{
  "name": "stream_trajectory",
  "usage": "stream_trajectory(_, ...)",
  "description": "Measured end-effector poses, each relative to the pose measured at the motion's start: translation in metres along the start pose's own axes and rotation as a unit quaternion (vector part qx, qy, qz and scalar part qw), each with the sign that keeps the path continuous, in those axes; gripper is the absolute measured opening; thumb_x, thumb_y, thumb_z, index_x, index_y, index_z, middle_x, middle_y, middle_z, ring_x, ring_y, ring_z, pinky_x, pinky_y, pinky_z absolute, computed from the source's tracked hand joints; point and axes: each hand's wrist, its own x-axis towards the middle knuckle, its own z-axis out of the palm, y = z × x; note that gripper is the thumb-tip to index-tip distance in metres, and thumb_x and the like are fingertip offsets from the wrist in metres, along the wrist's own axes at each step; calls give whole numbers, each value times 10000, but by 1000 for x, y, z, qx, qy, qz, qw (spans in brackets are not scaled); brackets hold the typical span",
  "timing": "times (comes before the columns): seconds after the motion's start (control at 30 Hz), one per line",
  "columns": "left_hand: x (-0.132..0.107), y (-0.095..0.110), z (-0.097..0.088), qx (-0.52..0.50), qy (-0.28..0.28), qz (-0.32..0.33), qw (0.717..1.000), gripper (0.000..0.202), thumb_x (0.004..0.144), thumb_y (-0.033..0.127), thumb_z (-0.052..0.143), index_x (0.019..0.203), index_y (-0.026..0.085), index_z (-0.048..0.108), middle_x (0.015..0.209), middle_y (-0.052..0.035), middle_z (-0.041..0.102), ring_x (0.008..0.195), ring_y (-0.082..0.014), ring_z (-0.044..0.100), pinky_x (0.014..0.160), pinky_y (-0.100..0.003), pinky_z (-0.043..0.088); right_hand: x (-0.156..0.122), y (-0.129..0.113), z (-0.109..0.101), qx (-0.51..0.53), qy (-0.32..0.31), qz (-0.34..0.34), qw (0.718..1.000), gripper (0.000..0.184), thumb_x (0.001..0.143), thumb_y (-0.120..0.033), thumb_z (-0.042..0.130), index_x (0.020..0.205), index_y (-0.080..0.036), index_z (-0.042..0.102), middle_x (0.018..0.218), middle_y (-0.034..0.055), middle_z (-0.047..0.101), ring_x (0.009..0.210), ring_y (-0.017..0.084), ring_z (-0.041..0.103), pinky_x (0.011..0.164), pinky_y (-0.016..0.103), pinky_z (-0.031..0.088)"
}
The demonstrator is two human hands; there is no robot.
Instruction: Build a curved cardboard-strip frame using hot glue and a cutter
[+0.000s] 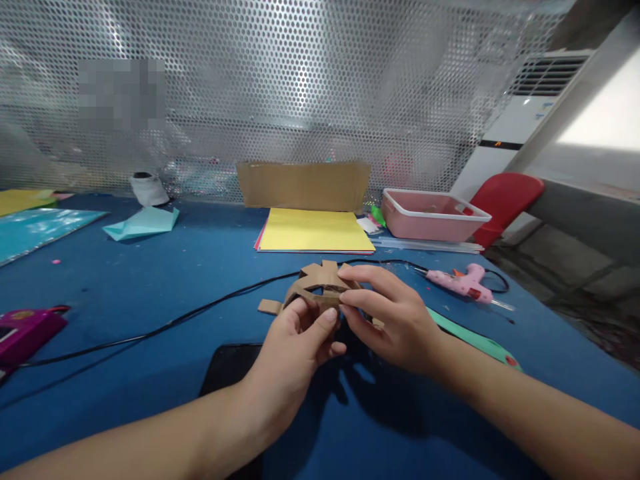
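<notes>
Brown cardboard piece (318,275), near centre of the blue table (150,287), held in both hands; whether it rests on the surface cannot be told. Judged by its shape, cutting and bending are at least partly done: strips form a low arch, with a tab (270,307) jutting to the left and others along the far edge. A gap between strips on the near side suggests that joining is incomplete; any glue at the seam is hidden by the fingers.

Left hand (293,353): nearly closed, its thumb and curled fingers pinching the near rim from below. Right hand (400,320): half curled, its fingertips gripping the right part of the arch; its thumb is not clearly visible.

A green tool (475,341) lies to the right, partly covered, with a pink glue gun (463,283) farther off. Yellow paper (315,230) lies beyond the cardboard.
</notes>
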Motion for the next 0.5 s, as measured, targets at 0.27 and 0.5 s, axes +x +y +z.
stream_trajectory(0.27, 1, -1, -1, 2, 6, -7, 1000, 301, 738, 228, 761, 1018, 179, 662, 1033, -58, 649, 880, -160, 588, 645, -225, 500, 4, -1, -5, 36, -20, 10, 999, 206, 836, -137, 582, 1034, -193, 591, 1111, 134, 648, 1049, 221, 623, 889, 370, 541)
stream_trajectory(0.5, 3, -2, -4, 40, 29, -35, 998, 233, 785, 234, 714, 999, 169, 651, 1025, -69, 624, 886, -166, 566, 681, -252, 483, -2, 55, -55, -19, 7, 121, 992, 203, 859, -325, 616, 1019, -229, 696, 1220, 117, 634, 1094, 254, 627, 886, 377, 538)
